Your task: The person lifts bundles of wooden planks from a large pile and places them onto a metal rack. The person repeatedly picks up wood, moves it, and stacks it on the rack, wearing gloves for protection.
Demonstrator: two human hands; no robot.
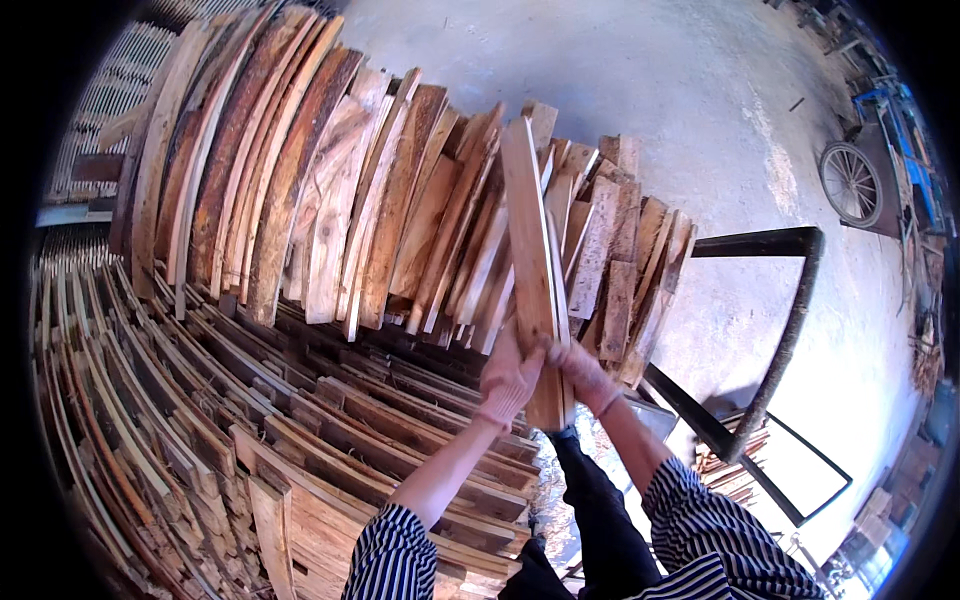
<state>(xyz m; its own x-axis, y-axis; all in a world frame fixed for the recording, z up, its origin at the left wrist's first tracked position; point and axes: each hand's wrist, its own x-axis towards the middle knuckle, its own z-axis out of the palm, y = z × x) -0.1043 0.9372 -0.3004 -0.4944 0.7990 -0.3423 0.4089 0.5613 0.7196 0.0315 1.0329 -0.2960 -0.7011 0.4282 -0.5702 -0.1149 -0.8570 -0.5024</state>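
Observation:
My left hand [512,380], in a pinkish glove, is closed on the left side of a long pale wooden board [530,240] near its lower end. From the other side my right hand [585,375], also gloved, grips it. The board points away from me, tilted slightly left, with a thin edge showing along its right side; whether that is a second board I cannot tell. Beyond and beneath it runs a row of rough wooden boards [420,210] standing on edge, some with bark. The fingertips are partly hidden behind the wood.
Stacked wooden slats [390,440] fill the lower left. To the right stands a dark metal frame [790,330], with thin wood strips [735,470] beneath it. A spoked wheel [851,183] leans at the far right of the concrete floor [690,90].

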